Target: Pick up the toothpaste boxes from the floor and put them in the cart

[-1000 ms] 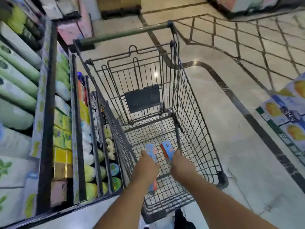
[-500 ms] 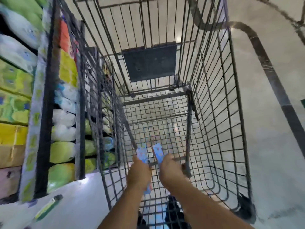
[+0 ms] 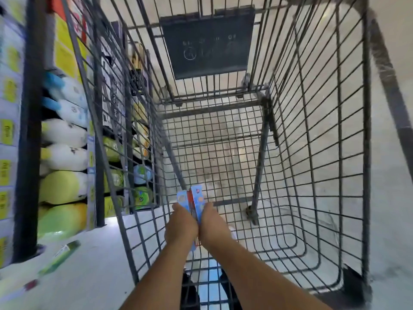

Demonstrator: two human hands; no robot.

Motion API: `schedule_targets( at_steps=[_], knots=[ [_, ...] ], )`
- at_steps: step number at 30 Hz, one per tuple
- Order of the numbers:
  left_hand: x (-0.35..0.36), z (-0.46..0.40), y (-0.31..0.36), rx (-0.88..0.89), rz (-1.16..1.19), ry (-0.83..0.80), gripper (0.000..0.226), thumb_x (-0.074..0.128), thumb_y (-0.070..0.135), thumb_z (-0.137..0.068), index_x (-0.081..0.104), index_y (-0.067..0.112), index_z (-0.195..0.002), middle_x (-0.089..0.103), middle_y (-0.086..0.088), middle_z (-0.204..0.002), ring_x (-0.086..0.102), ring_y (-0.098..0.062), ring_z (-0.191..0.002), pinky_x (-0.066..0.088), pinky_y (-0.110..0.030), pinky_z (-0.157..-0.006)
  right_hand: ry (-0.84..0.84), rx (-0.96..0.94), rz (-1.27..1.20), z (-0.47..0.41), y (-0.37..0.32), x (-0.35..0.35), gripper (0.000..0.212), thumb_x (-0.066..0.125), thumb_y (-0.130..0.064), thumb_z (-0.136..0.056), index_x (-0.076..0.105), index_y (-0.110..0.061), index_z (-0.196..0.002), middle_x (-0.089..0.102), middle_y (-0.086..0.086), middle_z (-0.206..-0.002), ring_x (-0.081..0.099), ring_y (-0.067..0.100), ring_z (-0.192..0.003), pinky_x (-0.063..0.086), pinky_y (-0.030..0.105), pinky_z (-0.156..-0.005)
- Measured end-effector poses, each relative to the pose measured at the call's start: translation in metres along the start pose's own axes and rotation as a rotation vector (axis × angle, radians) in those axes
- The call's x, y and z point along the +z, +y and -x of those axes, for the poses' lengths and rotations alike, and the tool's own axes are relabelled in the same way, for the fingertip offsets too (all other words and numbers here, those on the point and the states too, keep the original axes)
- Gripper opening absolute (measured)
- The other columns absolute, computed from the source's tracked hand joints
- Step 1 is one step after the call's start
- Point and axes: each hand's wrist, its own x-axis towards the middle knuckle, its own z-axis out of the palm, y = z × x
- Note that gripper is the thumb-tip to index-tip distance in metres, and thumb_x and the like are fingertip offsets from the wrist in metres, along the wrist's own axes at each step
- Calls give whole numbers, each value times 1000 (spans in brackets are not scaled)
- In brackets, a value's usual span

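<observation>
Both my arms reach down inside the wire shopping cart [image 3: 312, 135]. My left hand [image 3: 181, 227] grips a light blue toothpaste box [image 3: 182, 198]. My right hand [image 3: 213, 224] grips a second blue toothpaste box [image 3: 197, 195] with a red side. The two boxes are pressed side by side, their ends sticking out beyond my fingers, low over the cart's mesh bottom. Whether they touch the mesh is unclear. Another long green box [image 3: 60, 257] lies on the floor left of the cart.
Store shelves [image 3: 31, 130] packed with green, white and yellow packages run close along the cart's left side. A dark plastic flap [image 3: 207, 43] hangs at the cart's far end. Pale tiled floor [image 3: 393, 198] lies to the right of the cart.
The view has dropped closer into the cart and my hands have gone deeper toward its bottom. The two boxes, held apart before, are now pressed together.
</observation>
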Motion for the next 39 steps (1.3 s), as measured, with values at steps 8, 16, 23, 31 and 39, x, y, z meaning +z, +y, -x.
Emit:
schedule_targets(
  at_steps=[8, 16, 23, 31, 39],
  knots=[
    [-8, 4, -1, -9, 72, -18, 30, 54, 36, -92, 41, 15, -109, 60, -11, -115, 60, -32, -99, 51, -42, -84, -74, -71, 66, 3, -4, 11, 32, 54, -26, -94, 47, -13, -122, 62, 9, -115, 64, 28, -102, 49, 33, -75],
    [-21, 20, 7, 43, 45, -8, 41, 62, 18, -85, 47, 7, -122, 54, -15, -123, 55, -34, -111, 50, -42, -89, -7, -186, 292, 15, 0, -17, 33, 51, -24, -95, 48, -11, -125, 55, 11, -125, 57, 28, -112, 46, 36, -82],
    [-88, 69, 49, 300, -135, 13, 59, 57, 38, -92, 38, 7, -138, 43, -13, -138, 44, -31, -126, 44, -42, -100, 142, -217, 470, 61, -14, -114, 60, 57, -46, -92, 41, -11, -138, 49, 11, -136, 46, 28, -125, 42, 41, -103],
    [-219, 165, 94, 747, -423, 75, 83, 51, 56, -93, 12, 16, -155, 13, -9, -162, 14, -27, -148, 14, -43, -120, 417, -335, 546, 165, -60, -227, 76, 59, -52, -90, 28, -17, -150, 32, 9, -155, 34, 29, -139, 31, 45, -115],
    [-318, 243, 83, 713, -604, 278, 88, 45, 63, -91, 3, 22, -156, 2, -7, -163, -3, -28, -150, -1, -53, -120, 573, -481, 693, 263, -106, -286, 85, 58, -55, -89, 17, -20, -154, 12, 9, -162, 16, 31, -148, 17, 47, -120]
  ],
)
